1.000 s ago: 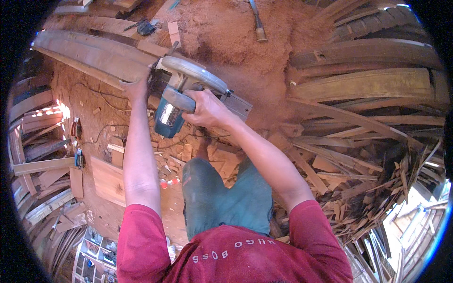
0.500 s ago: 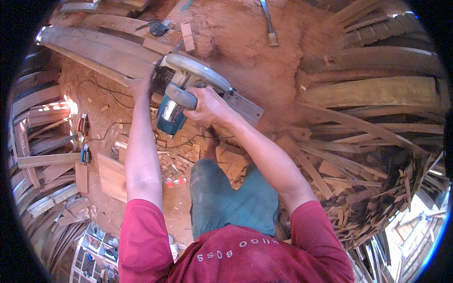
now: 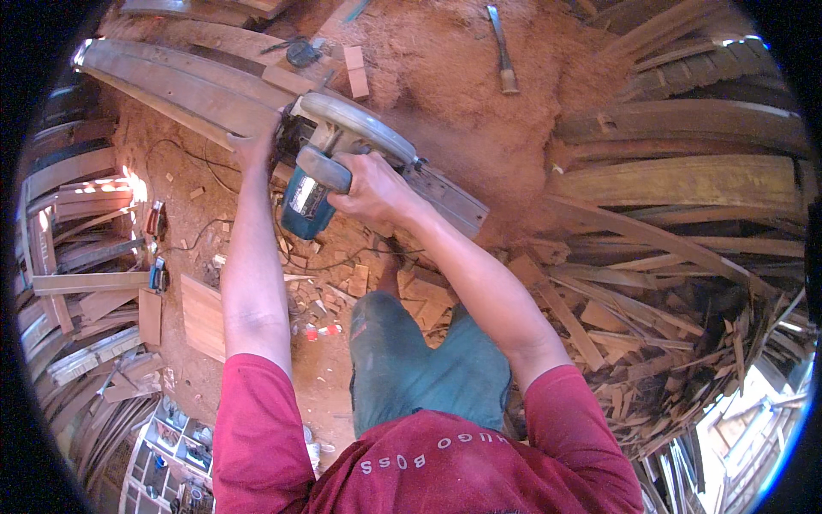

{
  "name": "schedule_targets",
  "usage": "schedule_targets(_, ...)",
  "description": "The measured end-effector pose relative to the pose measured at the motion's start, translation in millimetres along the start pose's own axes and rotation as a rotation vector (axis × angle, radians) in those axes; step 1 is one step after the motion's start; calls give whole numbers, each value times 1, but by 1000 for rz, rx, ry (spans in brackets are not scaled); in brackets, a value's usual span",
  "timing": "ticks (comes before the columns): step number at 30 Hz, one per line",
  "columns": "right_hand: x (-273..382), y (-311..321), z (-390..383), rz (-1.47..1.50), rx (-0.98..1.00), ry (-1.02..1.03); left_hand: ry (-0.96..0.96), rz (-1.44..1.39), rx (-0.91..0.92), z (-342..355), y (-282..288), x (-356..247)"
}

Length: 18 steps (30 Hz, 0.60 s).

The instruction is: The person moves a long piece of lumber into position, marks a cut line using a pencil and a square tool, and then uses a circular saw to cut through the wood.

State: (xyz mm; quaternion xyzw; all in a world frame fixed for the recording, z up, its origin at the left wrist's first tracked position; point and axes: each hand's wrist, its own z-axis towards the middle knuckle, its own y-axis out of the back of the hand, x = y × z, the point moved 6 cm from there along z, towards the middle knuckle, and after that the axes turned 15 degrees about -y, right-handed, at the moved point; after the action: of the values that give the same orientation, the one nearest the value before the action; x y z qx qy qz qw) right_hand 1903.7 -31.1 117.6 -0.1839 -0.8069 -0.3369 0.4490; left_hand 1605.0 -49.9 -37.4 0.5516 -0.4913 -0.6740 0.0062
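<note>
A circular saw (image 3: 310, 201) with a teal motor body and a grey blade guard rests on a long wooden plank (image 3: 180, 81), which runs from the far left to the middle. Around the saw's rear handle closes my right hand (image 3: 377, 187). My left hand (image 3: 255, 152) is at the saw's front end, its thumb stretched along the plank's near edge. Its other fingers lie against the saw, partly hidden. To the right of the guard, a stretch of plank (image 3: 449, 199) shows behind the saw. The blade is out of sight.
A chisel-like tool (image 3: 505, 73) lies on reddish sawdust beyond the plank, with a small wood block (image 3: 355, 72) nearer the saw. Curved timbers (image 3: 676, 180) are stacked at the right. A dark cord (image 3: 205, 176) crosses the ground at the left. Offcuts (image 3: 419, 295) lie around my legs.
The saw has slid slightly leftward along the plank, both hands going with it. A little more plank shows to its right. The whole view has shifted slightly.
</note>
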Motion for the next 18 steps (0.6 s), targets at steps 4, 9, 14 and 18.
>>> schedule_targets(4, 2, 1, -1, 11, -7, 14, -26, -132, 9, 7, -5, 6)
schedule_targets(9, 3, 4, -1, -9, 15, -3, -29, -76, -16, 3, -1, -4)
schedule_targets(14, -1, 3, 0, -16, -20, 18, -44, 44, -12, 9, 4, -12)
schedule_targets(18, 4, -6, 1, -8, -6, 58, -3, 50, -60, 24, 14, 31)
